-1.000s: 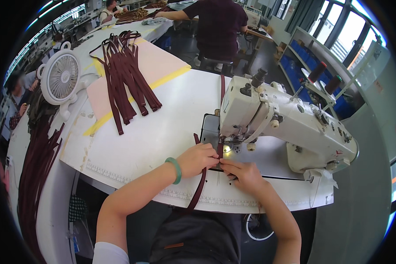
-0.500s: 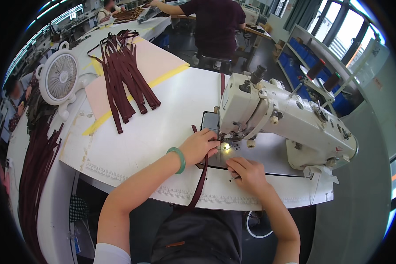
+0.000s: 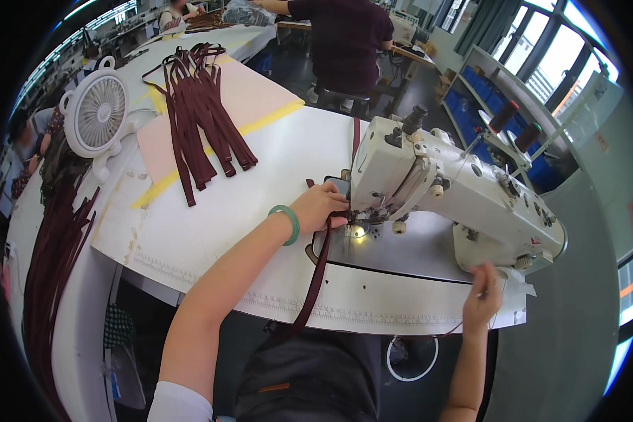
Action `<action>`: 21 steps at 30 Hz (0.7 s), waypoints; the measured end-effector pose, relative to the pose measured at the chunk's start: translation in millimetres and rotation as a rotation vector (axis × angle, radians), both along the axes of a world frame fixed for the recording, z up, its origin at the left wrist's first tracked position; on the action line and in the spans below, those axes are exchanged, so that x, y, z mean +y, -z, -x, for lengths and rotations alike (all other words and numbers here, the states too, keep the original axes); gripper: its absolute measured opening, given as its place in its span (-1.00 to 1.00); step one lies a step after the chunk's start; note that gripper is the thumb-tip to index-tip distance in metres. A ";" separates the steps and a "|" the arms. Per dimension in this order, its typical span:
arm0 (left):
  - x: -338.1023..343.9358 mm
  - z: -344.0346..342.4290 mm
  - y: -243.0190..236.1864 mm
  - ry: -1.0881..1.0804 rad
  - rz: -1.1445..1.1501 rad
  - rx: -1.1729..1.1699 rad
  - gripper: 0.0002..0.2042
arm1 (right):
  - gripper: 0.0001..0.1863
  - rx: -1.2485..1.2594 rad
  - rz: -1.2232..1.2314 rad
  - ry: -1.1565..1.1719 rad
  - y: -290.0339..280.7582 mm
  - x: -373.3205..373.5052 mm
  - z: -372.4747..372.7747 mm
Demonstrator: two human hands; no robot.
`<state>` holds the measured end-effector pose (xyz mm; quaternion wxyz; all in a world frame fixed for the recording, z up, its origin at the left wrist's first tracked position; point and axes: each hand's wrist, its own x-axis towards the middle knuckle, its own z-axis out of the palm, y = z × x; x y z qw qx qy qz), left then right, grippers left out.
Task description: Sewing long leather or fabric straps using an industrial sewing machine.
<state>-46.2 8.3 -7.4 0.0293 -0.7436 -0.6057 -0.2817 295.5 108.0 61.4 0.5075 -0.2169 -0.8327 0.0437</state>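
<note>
A narrow maroon strap (image 3: 315, 285) hangs from the needle area of the white sewing machine (image 3: 464, 176) down over the table's front edge. My left hand (image 3: 321, 209), with a green bangle (image 3: 286, 224) at its wrist, is closed on this strap beside the presser foot, its fingertips partly hidden by the machine head. A small lamp lights the metal plate (image 3: 408, 246) there. Well off to the right, my right hand (image 3: 483, 295) is raised at the table's edge, fingers drawn together and slightly blurred. Whatever it may hold is too small to make out.
A bundle of maroon straps (image 3: 202, 126) lies on a pinkish board (image 3: 257, 102) at the back left. A white fan (image 3: 98, 116) stands left of it, near more hanging straps (image 3: 56, 274). Thread cones (image 3: 505, 116) stand behind the machine. A co-worker (image 3: 341, 46) sits ahead.
My right hand has moved from beside the needle plate far to the right and up off the surface. My left hand has shifted slightly away from me, still on the strap.
</note>
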 end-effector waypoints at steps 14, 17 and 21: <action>1.6 0.1 2.2 0.010 -0.045 -0.010 -0.78 | -0.63 0.384 0.167 0.836 -63.4 236.1 -147.9; 2.0 -0.5 3.0 -0.003 -0.052 -0.007 -0.78 | -0.58 0.196 0.468 0.820 -58.1 282.2 -180.7; 1.8 -0.1 -0.3 0.014 -0.029 -0.027 -0.75 | -0.58 0.104 0.337 0.746 -53.1 321.7 -214.8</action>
